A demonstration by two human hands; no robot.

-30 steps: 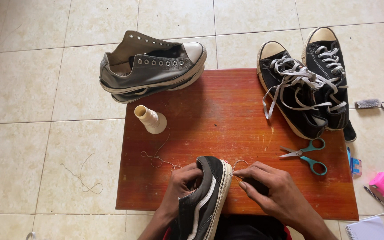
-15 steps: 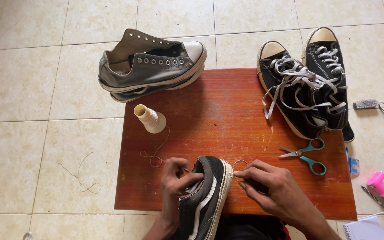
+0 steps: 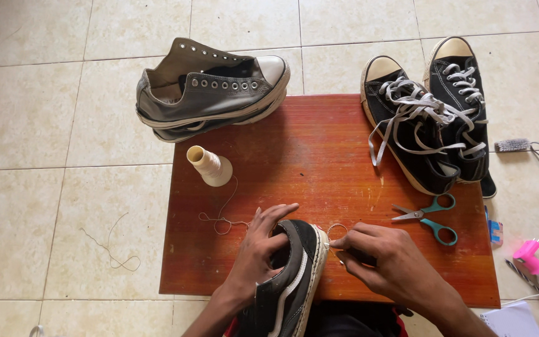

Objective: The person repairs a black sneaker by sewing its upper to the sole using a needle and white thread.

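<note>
Head view: my left hand point(image 3: 254, 259) grips the shoe point(image 3: 288, 281) at the board's point(image 3: 319, 150) near edge; right fingers point(image 3: 344, 242) pinch the thread point(image 3: 335, 229). A hard tug could snap it.

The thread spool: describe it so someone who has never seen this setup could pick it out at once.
Find the red-brown wooden board lying on the tiled floor. Near its upper left corner, just below the grey laceless sneakers, stands the thread spool, a small cream cone. It is the only pale, cone-shaped thing on the board, and a thin thread trails from it toward the left hand.
</note>
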